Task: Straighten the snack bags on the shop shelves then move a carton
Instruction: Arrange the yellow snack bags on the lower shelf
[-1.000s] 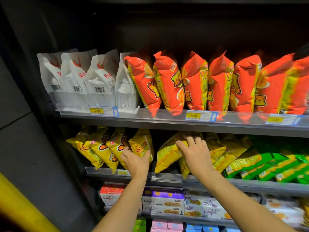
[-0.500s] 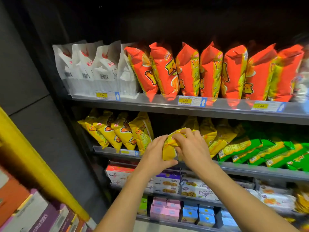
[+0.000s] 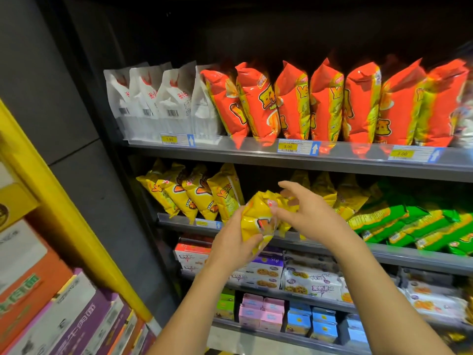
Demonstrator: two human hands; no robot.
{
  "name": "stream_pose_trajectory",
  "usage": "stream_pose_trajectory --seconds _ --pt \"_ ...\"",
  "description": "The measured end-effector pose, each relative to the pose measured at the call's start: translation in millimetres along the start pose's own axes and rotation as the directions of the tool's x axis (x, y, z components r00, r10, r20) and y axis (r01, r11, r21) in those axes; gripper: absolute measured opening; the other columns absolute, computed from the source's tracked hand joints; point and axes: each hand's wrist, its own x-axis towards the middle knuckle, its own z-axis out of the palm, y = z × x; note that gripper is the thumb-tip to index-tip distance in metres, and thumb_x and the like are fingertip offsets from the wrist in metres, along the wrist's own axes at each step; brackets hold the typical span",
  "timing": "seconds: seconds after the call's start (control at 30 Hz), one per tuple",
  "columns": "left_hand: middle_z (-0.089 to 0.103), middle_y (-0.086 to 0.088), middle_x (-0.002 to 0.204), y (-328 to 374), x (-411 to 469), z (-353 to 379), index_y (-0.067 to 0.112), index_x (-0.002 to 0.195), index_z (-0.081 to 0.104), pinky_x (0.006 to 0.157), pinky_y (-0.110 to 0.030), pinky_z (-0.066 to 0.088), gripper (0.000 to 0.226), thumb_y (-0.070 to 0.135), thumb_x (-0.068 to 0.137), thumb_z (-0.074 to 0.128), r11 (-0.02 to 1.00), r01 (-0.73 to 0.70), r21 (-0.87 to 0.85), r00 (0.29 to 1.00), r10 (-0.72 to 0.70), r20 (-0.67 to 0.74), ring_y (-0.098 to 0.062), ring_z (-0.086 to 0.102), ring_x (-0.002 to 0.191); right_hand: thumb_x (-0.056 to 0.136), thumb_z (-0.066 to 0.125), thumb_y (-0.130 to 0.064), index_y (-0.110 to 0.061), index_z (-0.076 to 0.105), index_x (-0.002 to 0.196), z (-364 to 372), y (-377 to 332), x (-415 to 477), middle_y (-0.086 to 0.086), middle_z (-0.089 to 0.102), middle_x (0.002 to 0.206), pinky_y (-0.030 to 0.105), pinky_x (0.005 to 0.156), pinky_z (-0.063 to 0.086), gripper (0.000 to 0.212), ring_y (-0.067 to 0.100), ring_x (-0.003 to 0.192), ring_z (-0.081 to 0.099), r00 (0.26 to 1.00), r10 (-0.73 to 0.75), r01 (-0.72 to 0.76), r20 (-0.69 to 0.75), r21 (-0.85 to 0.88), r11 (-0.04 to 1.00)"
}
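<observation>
Gripping the yellow snack bag [image 3: 258,219] with the left hand [image 3: 230,243], fingers and thumb curling round its lower half, and holding it out in the air just in front of the middle shelf [image 3: 384,256], level with the gap between the leaning row of yellow bags [image 3: 194,196] on the left and the further yellow bags [image 3: 325,190] behind the right hand. Bringing the right hand [image 3: 307,216] against the bag's upper right side, thumb touching the foil, forefinger sticking up and the other fingers half bent; blurring too much there for telling whether pinching the top or merely resting on it. Judging the bag to be very light, puffed with air, soft and yielding, with crisp contents likely breaking under a hard squeeze, so favouring a loose cradle round the belly rather than a clench. Reckoning the glossy film to be slippery, and so looking to the crimped seams at top and bottom as the firmest places for taking hold, one hand at each end for turning it upright. Expecting it to flop or slide forward over the shelf's low front lip unless leaning against a neighbour. Not yet getting to the carton step, with printed cartons [image 3: 84,311] stacked at the lower left and no telling which of them to move.
</observation>
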Motion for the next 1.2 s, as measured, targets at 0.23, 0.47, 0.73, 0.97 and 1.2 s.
stream_pose_trajectory --seconds 0.23,0.47,0.73,0.97,1.2 --pt "0.068 0.012 0.128 25.8 -6.0 -23.5 0.038 0.143 0.041 0.092 -0.037 0.060 0.066 0.055 0.090 0.075 0.904 0.182 -0.388 0.983 -0.174 0.056 -0.011 0.069 0.115 0.082 0.066 -0.073 -0.020 0.048 0.154 14.8 27.2 -5.2 -0.002 0.062 0.144 0.040 0.103 0.053 0.091 0.016 0.128 0.061 0.949 0.263 -0.312 0.173 0.398 0.863" --pt "0.076 0.015 0.114 52.1 -14.9 -25.7 0.046 0.123 0.057 0.092 -0.041 0.063 0.036 0.050 0.093 0.075 0.842 0.195 -0.503 0.981 -0.173 0.091 -0.006 0.076 0.102 0.080 0.067 -0.066 -0.029 0.066 0.129 59.1 18.8 -23.9 0.002 0.079 0.116 0.056 0.100 0.057 0.062 0.024 0.110 0.075 0.936 0.272 -0.314 0.224 0.880 0.355" --pt "0.070 0.008 0.132 67.0 -18.0 -40.4 0.027 0.139 0.057 0.093 -0.033 0.055 0.071 0.076 0.092 0.038 0.694 0.312 -0.649 0.950 -0.226 0.216 -0.012 0.067 0.121 0.086 0.063 -0.056 -0.017 0.066 0.132 69.4 34.4 -39.5 0.017 0.075 0.123 0.060 0.105 0.052 0.061 0.037 0.116 0.072 0.907 0.314 -0.298 0.281 0.955 0.006" --pt "0.073 -0.007 0.131 74.1 -13.2 -45.6 0.017 0.144 0.054 0.093 -0.047 0.060 0.071 0.070 0.103 0.032 0.531 0.398 -0.748 0.910 -0.330 0.250 -0.026 0.074 0.115 0.088 0.062 -0.058 -0.019 0.063 0.138 68.2 38.7 -44.8 0.018 0.074 0.126 0.059 0.100 0.054 0.062 0.037 0.116 0.072 0.903 0.305 -0.313 0.304 0.949 -0.019" --pt "0.070 0.006 0.136 79.6 -18.3 -33.8 0.042 0.136 0.061 0.107 -0.051 0.051 0.076 0.093 0.080 0.053 0.677 0.439 -0.591 0.898 -0.337 0.283 -0.021 0.066 0.125 0.088 0.066 -0.065 -0.032 0.068 0.128 56.5 16.5 -39.6 -0.003 0.079 0.115 0.052 0.100 0.058 0.052 0.020 0.107 0.076 0.943 0.304 -0.270 0.135 0.844 0.464"
